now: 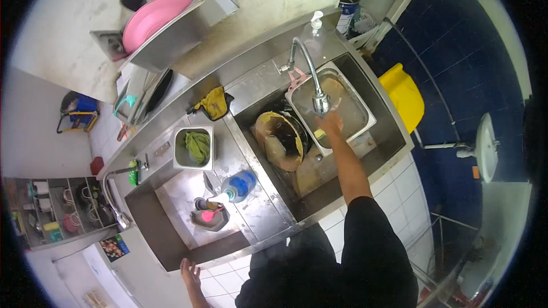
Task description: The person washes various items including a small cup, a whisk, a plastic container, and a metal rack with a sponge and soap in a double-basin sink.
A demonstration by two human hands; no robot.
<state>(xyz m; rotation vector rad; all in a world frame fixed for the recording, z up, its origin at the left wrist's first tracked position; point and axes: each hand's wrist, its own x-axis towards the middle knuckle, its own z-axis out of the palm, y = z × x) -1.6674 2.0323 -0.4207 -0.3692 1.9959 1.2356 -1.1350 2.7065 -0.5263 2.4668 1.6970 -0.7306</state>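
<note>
My right hand (332,124) is over the near edge of a rectangular steel pan (364,111) of cloudy water in the right sink basin. Its fingers are close below the spray head of a flexible faucet (321,102), and a yellow sponge (319,133) lies beside the hand; whether it grips the sponge is unclear. Left of the pan, a round pot with yellowish residue (280,141) leans tilted in the same basin. My left hand (190,270) hangs at the front edge of the left basin, fingers apart and holding nothing.
A spray bottle of blue liquid (243,185) lies on the steel counter between the basins. Behind it stands a steel container (175,162) with a green cloth (198,147). A yellow and black cloth (214,102) and a pump bottle (314,36) are at the back ledge.
</note>
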